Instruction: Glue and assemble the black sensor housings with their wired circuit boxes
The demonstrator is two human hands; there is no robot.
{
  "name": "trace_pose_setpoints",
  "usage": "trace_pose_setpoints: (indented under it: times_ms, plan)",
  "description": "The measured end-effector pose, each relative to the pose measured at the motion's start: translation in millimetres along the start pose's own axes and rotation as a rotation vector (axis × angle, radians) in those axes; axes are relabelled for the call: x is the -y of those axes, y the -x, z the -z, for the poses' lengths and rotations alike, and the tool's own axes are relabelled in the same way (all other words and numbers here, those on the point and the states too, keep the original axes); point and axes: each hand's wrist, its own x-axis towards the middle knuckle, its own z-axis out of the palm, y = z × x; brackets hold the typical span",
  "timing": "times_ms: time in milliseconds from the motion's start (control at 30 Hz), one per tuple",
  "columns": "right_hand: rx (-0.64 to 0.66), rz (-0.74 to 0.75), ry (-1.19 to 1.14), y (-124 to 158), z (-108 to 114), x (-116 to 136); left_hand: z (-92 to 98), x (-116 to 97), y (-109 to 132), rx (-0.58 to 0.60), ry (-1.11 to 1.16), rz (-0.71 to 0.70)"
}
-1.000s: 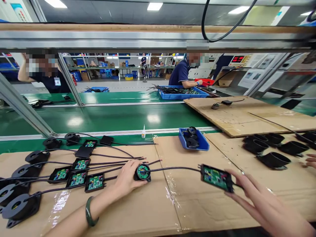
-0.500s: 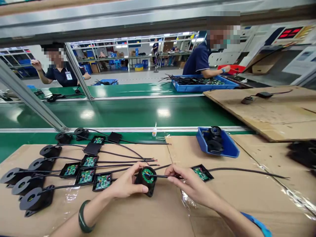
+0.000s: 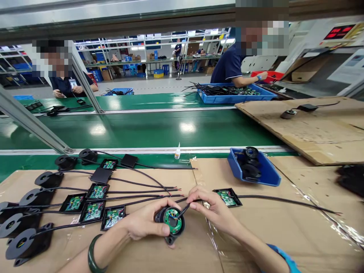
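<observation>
My left hand point(image 3: 149, 222) grips a round black housing point(image 3: 170, 239) by its sides, thumb across the front rim. Its open face shows a green ring-shaped circuit board point(image 3: 178, 223) with thin coloured wires at the centre. My right hand point(image 3: 209, 206) pinches the black cable point(image 3: 184, 209) that runs from those wires, close to the housing. Just beyond the right fingers lies an open black box with a green circuit board point(image 3: 227, 197), and another black cable point(image 3: 284, 198) stretches right from it, ending in bare wire tips.
Several finished-looking black housings point(image 3: 24, 242) with cables and board boxes point(image 3: 92, 211) lie at left on the cardboard point(image 3: 136, 254). A blue bin point(image 3: 267, 170) holds black parts. A small glue bottle point(image 3: 177, 152) stands behind. Two co-workers sit across the green belt point(image 3: 148, 131).
The housing has tilted so its circuit board faces up toward me more. The cable in my right hand now angles upward. One co-worker has lowered a raised hand.
</observation>
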Motion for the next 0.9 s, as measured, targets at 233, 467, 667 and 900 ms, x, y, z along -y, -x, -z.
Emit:
trace_pose_setpoints:
  times_ms: [233, 467, 667, 900]
  plan:
    - [0.169, -0.017, 0.014, -10, 11, 6, -5.5, -3, -9, -0.343, -0.261, 0.077]
    - [-0.205, -0.227, 0.190, -101, 34, -54, -3.0, 1, -10, -0.400, -0.108, 0.122]
    - [-0.249, -0.260, 0.194, -151, 22, -75, 0.4, 0, -8, -0.383, -0.126, 0.071]
    - [-0.198, -0.149, -0.113, -75, 29, 2, 8.7, 2, 5, -0.324, -0.581, -0.152]
